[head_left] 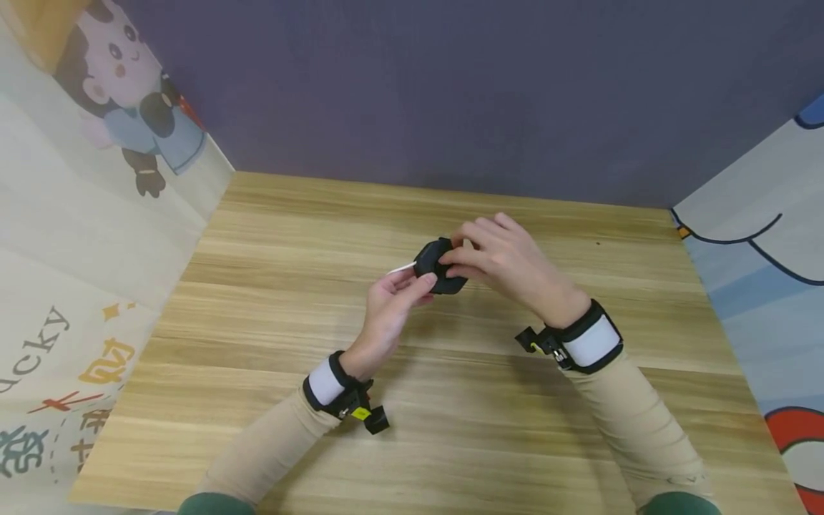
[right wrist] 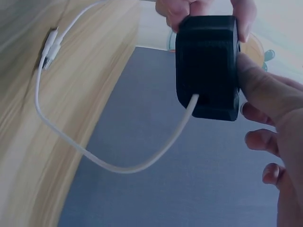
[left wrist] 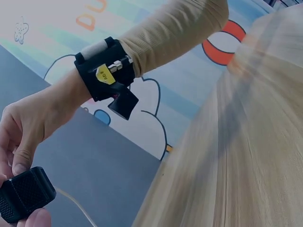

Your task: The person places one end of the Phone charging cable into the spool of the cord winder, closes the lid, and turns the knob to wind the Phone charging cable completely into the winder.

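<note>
A chunky black case (head_left: 430,259) with faceted edges is held above the table between both hands. My left hand (head_left: 390,304) pinches it from the near left, thumb on its face. From the far right my right hand (head_left: 505,261) grips it with thumb and fingertips; its other fingers are curled in the right wrist view. A white cable (right wrist: 128,169) comes out of the case and loops down. White connectors (right wrist: 49,47) hang or lie by the wooden surface; I cannot tell which. The left wrist view shows the textured side of the case (left wrist: 28,191), partly covered by fingers.
Beneath the hands spreads a wood-grain table (head_left: 309,265). A dark blue-grey wall (head_left: 418,93) rises at its far edge. Printed cartoon panels stand left (head_left: 77,250) and right (head_left: 759,236). Each wrist wears a black-and-white strap with a small camera.
</note>
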Demonstrator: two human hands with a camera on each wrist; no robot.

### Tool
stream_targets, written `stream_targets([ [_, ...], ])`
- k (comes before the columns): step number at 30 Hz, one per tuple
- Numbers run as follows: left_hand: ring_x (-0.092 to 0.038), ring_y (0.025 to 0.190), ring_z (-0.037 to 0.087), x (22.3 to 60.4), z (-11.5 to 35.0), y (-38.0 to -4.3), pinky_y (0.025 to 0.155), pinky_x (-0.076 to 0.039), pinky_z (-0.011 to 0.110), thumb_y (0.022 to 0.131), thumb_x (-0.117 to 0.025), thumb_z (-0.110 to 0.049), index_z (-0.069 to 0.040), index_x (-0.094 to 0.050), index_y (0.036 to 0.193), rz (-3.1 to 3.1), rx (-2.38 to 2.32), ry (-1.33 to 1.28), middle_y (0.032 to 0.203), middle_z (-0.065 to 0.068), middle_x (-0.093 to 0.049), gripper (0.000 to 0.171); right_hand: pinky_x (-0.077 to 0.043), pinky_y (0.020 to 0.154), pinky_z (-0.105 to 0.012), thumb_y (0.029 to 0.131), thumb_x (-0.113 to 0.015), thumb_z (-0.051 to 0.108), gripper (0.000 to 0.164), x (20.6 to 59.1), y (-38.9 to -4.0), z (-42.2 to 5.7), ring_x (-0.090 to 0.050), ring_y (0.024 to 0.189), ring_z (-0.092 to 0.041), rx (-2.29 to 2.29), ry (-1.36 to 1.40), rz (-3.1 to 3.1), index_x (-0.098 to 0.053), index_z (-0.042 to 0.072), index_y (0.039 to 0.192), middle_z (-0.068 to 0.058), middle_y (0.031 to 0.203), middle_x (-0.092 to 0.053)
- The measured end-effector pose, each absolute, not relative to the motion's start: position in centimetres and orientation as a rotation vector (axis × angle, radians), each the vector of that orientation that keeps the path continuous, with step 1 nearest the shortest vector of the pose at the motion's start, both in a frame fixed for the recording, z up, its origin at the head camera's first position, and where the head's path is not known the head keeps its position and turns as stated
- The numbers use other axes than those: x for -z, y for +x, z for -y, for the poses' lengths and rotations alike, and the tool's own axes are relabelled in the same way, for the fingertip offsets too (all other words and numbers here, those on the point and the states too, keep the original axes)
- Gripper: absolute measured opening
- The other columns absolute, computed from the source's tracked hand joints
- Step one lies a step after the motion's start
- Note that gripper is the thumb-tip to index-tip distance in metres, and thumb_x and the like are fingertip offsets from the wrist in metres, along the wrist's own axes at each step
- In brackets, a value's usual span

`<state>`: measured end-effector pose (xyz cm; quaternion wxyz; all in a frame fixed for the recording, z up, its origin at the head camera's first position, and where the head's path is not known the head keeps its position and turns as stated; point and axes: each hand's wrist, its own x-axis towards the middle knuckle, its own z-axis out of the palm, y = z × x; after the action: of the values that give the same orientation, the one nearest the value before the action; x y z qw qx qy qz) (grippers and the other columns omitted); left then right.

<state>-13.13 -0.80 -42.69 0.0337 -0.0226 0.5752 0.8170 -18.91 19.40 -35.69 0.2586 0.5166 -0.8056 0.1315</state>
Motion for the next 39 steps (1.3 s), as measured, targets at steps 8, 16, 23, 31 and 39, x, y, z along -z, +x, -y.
stream_targets([
  [8, -0.073, 0.082, 0.011, 42.7, 0.8, -13.0, 0.085, -0.063, 0.034, 0.095, -0.071, -0.006, 0.010, -0.064, 0.129, -1.770, -2.513, -0.056, 0.111, 0.020, -0.074, 0.038, -0.045, 0.072, -0.039, 0.083, -0.086, 0.027, 0.023, 35.2, -19.0, -19.5, -0.064, 0.086, -0.025, -0.274, 1.397, 2.199, -0.076, 0.013, 0.098, -0.005, 0.101, -0.067],
  [16, -0.072, 0.080, 0.012, 42.5, 0.6, -12.9, 0.085, -0.063, 0.036, 0.094, -0.071, -0.004, 0.011, -0.064, 0.128, -1.766, -2.533, -0.053, 0.106, 0.016, -0.075, 0.037, -0.043, 0.070, -0.039, 0.080, -0.088, 0.028, 0.022, 35.5, -19.0, -19.6, -0.062, 0.083, -0.025, -0.344, 1.341, 2.177, -0.079, 0.015, 0.094, -0.005, 0.097, -0.067],
  [23, -0.073, 0.081, 0.011, 42.6, 0.5, -12.8, 0.087, -0.063, 0.038, 0.095, -0.071, -0.005, 0.010, -0.064, 0.128, -1.772, -2.539, -0.047, 0.106, 0.014, -0.075, 0.037, -0.040, 0.070, -0.042, 0.078, -0.089, 0.032, 0.024, 36.0, -18.9, -19.5, -0.056, 0.079, -0.025, -0.393, 1.264, 2.175, -0.079, 0.015, 0.091, -0.004, 0.089, -0.062],
  [31, -0.073, 0.082, 0.011, 42.7, 0.5, -12.7, 0.096, -0.059, 0.053, 0.096, -0.070, -0.005, 0.010, -0.065, 0.126, -1.776, -2.556, -0.036, 0.102, 0.008, -0.075, 0.034, -0.035, 0.069, -0.042, 0.083, -0.086, 0.039, 0.027, 36.5, -18.1, -19.0, -0.052, 0.075, -0.025, -0.402, 1.143, 2.204, -0.076, 0.014, 0.089, -0.003, 0.085, -0.056],
  [39, -0.074, 0.083, 0.015, 42.7, 0.6, -12.7, 0.089, -0.062, 0.045, 0.097, -0.070, -0.006, 0.009, -0.066, 0.124, -1.780, -2.585, -0.002, 0.100, 0.008, -0.075, 0.032, -0.035, 0.065, -0.041, 0.083, -0.087, 0.037, 0.029, 37.3, -17.4, -18.2, -0.052, 0.071, -0.026, -0.446, 1.001, 2.175, -0.076, 0.011, 0.086, -0.004, 0.080, -0.054],
])
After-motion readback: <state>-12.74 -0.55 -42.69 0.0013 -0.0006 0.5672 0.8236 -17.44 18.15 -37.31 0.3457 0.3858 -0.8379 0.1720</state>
